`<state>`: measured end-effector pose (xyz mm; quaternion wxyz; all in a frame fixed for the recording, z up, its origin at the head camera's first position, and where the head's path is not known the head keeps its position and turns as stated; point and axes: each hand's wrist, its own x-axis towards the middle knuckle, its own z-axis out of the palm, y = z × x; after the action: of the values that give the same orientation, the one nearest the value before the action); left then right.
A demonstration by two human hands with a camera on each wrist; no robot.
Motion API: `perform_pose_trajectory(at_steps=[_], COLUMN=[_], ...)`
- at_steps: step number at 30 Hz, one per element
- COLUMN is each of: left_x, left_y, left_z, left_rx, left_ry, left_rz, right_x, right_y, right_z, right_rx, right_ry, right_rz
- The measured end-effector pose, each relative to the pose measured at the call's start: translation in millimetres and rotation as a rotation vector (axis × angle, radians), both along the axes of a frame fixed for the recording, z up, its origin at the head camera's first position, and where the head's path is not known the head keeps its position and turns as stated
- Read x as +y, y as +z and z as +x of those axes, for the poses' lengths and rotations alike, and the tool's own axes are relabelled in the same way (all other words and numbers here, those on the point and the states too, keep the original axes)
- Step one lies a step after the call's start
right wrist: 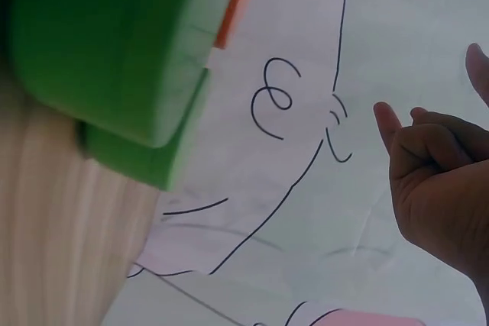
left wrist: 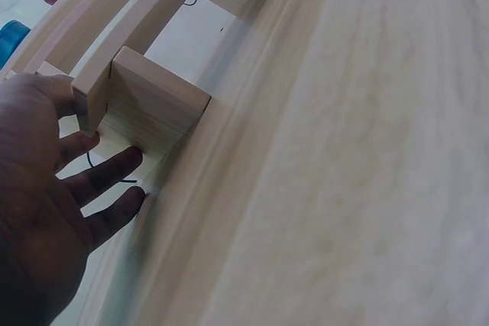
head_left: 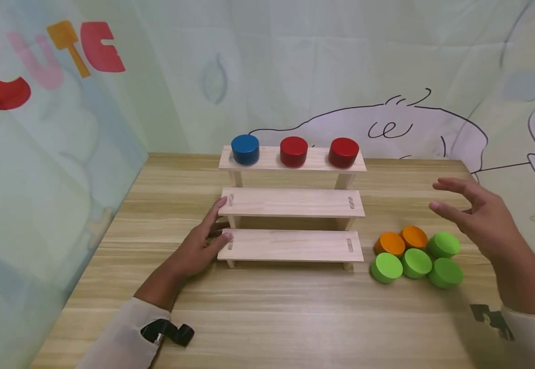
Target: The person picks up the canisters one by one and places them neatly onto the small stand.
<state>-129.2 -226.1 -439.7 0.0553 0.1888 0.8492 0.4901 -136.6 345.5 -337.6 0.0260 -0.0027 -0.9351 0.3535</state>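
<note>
A three-step wooden rack [head_left: 291, 203] stands on the table. Its top step carries a blue disc [head_left: 245, 149] and two red discs [head_left: 293, 151] [head_left: 343, 152]. My left hand [head_left: 200, 245] rests with straight fingers against the rack's left end [left wrist: 141, 104], touching the lower two steps. My right hand [head_left: 477, 215] hovers empty, fingers loosely spread, above and right of a cluster of green discs [head_left: 416, 263] and two orange discs [head_left: 389, 243]. Green discs [right wrist: 114, 59] fill the right wrist view beside the hand [right wrist: 439, 181].
The wooden table [head_left: 267, 312] ends at a cartoon-printed cloth backdrop [head_left: 387, 77] behind and on both sides. A black strap [head_left: 168, 332] sits on my left sleeve. Bare tabletop lies in front of the rack.
</note>
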Motion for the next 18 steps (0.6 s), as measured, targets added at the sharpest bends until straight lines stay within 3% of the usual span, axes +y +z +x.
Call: perform_pose_trajectory(at_steps=[5,12,18], left_x=[-0.6,-0.6,-1.2], left_y=[-0.9,0.7,0.0], left_z=[-0.4,-0.8,0.3], left_rx=[0.017,0.017,0.015], left_ry=[-0.006,-0.01,-0.008], left_rz=[-0.011,-0.004,-0.001], right_x=[11.4,28.2,40.9], right_y=[-13.1,-20.9,-29.0], right_z=[14.0,30.3,31.3], right_rx=[0.026,0.097,0.083], right_ry=[-0.009,-0.011,-0.042], right_rz=[-0.028,-0.26,-0.421])
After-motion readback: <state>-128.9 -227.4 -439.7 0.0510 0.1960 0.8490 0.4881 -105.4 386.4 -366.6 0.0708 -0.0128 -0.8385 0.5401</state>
